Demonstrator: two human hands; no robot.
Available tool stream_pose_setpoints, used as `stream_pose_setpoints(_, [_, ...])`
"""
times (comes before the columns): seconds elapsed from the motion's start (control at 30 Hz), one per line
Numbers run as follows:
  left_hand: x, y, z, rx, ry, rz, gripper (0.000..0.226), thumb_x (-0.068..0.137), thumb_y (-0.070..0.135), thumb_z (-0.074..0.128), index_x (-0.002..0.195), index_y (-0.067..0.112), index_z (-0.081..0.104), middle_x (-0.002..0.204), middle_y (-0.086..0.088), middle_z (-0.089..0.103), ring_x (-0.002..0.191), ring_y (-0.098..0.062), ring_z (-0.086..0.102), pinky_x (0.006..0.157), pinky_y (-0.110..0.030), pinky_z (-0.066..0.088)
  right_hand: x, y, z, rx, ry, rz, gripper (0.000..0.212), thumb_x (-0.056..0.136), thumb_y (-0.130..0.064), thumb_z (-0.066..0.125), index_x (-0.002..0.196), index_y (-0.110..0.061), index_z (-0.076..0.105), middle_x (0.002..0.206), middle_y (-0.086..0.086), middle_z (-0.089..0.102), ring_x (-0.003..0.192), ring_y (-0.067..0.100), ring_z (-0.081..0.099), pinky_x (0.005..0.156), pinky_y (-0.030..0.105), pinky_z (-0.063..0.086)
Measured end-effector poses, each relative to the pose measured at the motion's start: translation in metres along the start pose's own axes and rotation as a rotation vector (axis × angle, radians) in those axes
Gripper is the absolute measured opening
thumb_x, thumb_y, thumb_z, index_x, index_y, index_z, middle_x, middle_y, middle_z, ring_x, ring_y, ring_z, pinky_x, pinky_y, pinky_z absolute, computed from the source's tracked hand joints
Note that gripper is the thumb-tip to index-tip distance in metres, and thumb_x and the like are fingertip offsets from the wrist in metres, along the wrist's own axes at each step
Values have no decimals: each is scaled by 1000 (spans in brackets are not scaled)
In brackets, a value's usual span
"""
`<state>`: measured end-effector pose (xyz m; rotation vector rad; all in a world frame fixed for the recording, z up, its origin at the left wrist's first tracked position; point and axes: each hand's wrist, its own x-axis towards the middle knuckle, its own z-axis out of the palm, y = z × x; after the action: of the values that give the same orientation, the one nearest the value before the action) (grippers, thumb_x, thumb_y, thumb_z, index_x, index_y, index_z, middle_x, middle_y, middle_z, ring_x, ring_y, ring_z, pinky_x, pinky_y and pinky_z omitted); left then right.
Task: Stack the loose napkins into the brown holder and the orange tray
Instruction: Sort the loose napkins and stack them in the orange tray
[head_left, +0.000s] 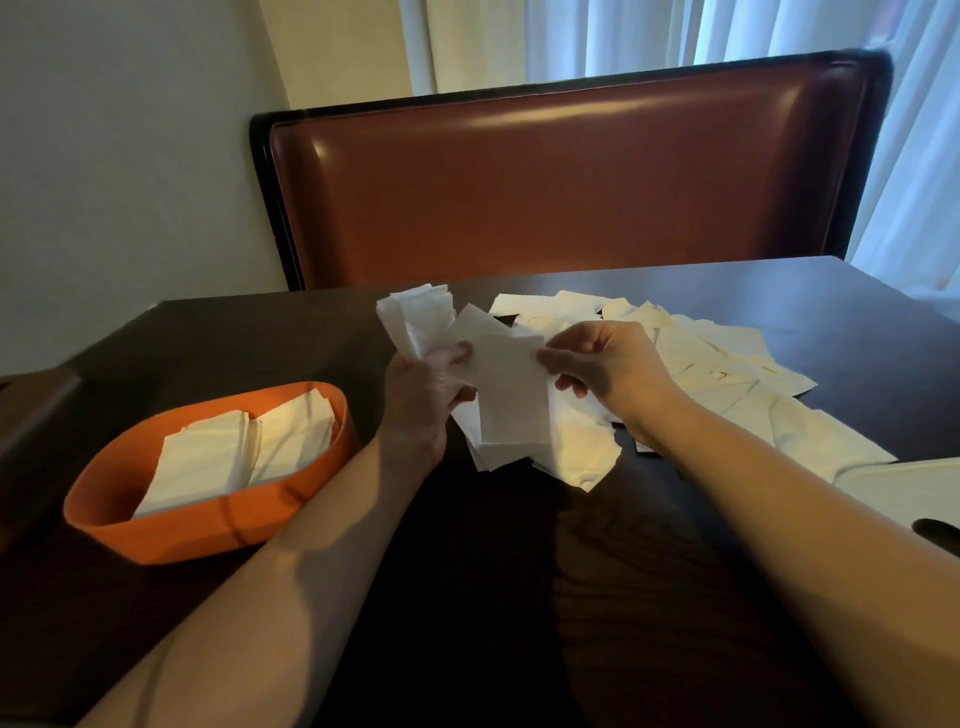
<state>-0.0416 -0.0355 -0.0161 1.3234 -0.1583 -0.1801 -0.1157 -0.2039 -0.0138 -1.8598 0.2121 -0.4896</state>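
Presently, a single white folded paper napkin (511, 395) is held above the dark wooden worktop (493, 597), to the right of the orange oval plastic tray (208, 535). Its left edge is pinched by the left hand (423, 397), whose fingers are also curled round a small bunch of white napkins (415, 322) rising above the fist. The napkin's right edge is pinched between thumb and fingers of the right hand (605, 371). Two neat stacks of white napkins (234, 452) are laid side by side inside the tray. A spread heap of loose white napkins (701, 374) is scattered on the worktop well to the right of the tray, partly beneath both hands. A brown padded bench back (561, 182) is seen beyond the tray, behind the worktop.
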Motion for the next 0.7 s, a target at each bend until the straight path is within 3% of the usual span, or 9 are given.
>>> stream_pose_setpoints(0.07, [1,-1,-1,83,-27,21,30,89,5,68,117,9,61,104,4,64,94,-14,63,60,-18,55,-1,-1,1,-24,-18,-12,13,90,-16,69,98,-7,71,84,2,72,60,4,65,61,17,54])
stream_pose_setpoints(0.17, [-1,-1,0,108,-40,26,29,89,3,66,118,3,63,102,2,64,91,-15,63,58,-17,54,-2,0,3,-37,-53,-35,14,90,-16,69,101,-8,70,86,0,72,62,5,66,62,19,55])
stream_pose_setpoints(0.37, [-2,0,1,64,-18,71,21,89,8,67,94,25,56,100,-1,65,86,-15,65,62,-24,57,0,0,0,-173,9,-113,13,90,-15,70,98,-5,74,79,4,73,61,10,68,59,23,57])
stream_pose_setpoints(0.47, [-3,2,1,79,3,87,25,89,9,68,96,28,54,102,0,65,89,-15,65,64,-25,59,0,-1,-1,-229,127,-209,9,89,-15,72,94,-9,76,85,6,73,71,15,68,71,27,55])
stream_pose_setpoints(0.53, [-2,2,1,91,27,93,24,89,9,68,98,26,54,101,0,62,88,-15,63,61,-22,59,-1,-8,-4,-160,173,-233,6,91,-12,70,86,-14,74,85,8,72,73,15,65,71,24,54])
stream_pose_setpoints(0.63, [-2,2,-1,91,13,79,23,89,8,67,101,25,56,103,-1,62,88,-15,63,58,-20,57,-5,-18,-12,-13,46,-228,17,92,-3,62,87,-16,72,82,2,71,67,5,62,61,16,51])
stream_pose_setpoints(0.7, [-5,2,-1,108,-26,67,22,89,6,66,109,16,61,106,-8,63,84,-16,62,57,-21,55,-7,-21,-15,-11,-52,-228,16,92,-2,63,94,-13,74,88,-3,72,72,0,64,65,17,53])
